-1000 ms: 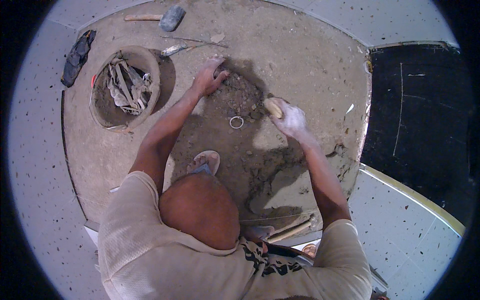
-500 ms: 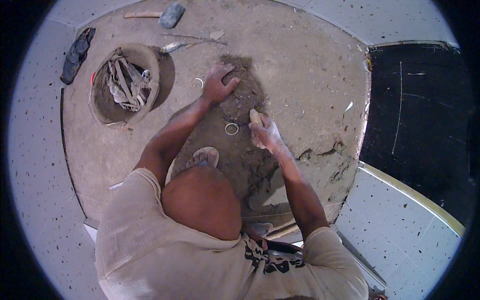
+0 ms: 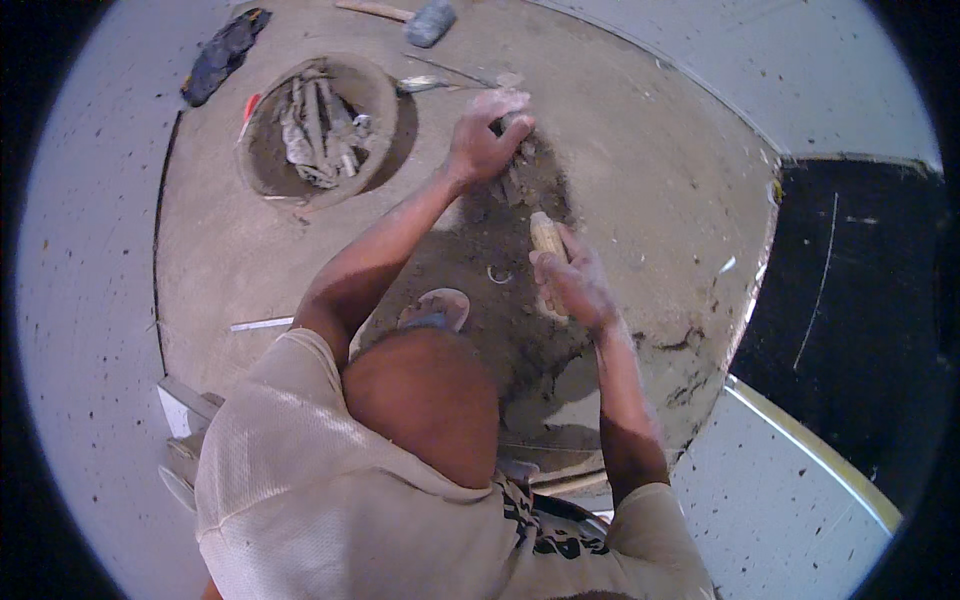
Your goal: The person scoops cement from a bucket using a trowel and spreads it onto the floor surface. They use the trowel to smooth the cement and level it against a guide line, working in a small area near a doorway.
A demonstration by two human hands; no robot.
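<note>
My left hand [image 3: 488,138] is at the far end of a patch of loose dark soil [image 3: 545,180]. Its fingers curl, with thumb and forefinger closed round dark material that I cannot make out. Nearer to me, on the soil's right side, my right hand [image 3: 578,285] grips a pale wooden tool handle [image 3: 546,234]. The handle's rounded end points away from me, and the rest of the tool is mostly hidden by the hand. A thin pale ring [image 3: 498,275] lies on the ground left of this hand.
Beyond my left forearm stands a round basin [image 3: 250,165] of debris. A mallet [image 3: 432,23], a thin rod [image 3: 450,68] and a dark crumpled thing [image 3: 226,56] lie at the far side. A black panel [image 3: 850,270] is at the right, and speckled pale tiles [image 3: 90,300] border the floor.
My left hand has gone from spread fingers on the soil to curled ones at its far end. My right hand still holds the handle. The whole view has shifted and turned.
</note>
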